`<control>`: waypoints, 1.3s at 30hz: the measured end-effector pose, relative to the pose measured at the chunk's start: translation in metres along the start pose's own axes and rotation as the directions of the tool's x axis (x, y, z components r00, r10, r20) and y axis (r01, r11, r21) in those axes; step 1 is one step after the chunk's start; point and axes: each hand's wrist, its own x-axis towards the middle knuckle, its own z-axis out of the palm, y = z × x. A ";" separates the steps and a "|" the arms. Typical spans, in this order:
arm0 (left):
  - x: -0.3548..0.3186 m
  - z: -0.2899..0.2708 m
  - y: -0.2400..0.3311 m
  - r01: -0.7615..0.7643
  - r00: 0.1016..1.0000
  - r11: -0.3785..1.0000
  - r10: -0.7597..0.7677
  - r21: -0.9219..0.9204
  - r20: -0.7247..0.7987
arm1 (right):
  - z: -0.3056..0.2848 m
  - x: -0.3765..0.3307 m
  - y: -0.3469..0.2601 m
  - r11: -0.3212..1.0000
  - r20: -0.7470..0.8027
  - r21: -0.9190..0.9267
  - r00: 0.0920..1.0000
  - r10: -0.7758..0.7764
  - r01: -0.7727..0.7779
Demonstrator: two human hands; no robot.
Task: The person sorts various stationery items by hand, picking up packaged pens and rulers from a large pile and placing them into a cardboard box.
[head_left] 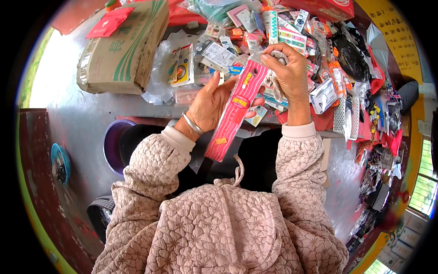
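A: Hands first: what does each grip?
B: Head view: the left hand cradles a long pink packet, fingers curled behind its middle. The right hand pinches the packet's top end, closed also on a grey cloth

A: Surroundings?
B: Beyond, a table heaped with small packaged goods; a cardboard box lies at the left; a purple basin sits below the table edge

A person in a quilted pink jacket holds a long pink packet upright, left hand cradling its middle, right hand pinching a grey cloth at its top; beyond the fingers, small packaged goods and a cardboard box crowd the desk.
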 end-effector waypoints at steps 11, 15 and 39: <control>-0.001 0.002 0.000 -0.042 0.998 0.999 0.042 0.004 -0.036 | 0.007 0.000 0.005 0.997 0.063 -0.058 0.997 -0.053 0.056; -0.002 0.003 0.000 -0.038 0.998 0.999 0.038 -0.002 -0.053 | 0.011 -0.001 0.003 0.997 0.083 -0.069 0.996 -0.032 0.038; 0.011 -0.007 0.008 -0.051 0.993 0.990 0.064 0.134 -0.094 | 0.008 0.004 0.023 0.974 -0.130 -0.047 0.969 0.212 -0.220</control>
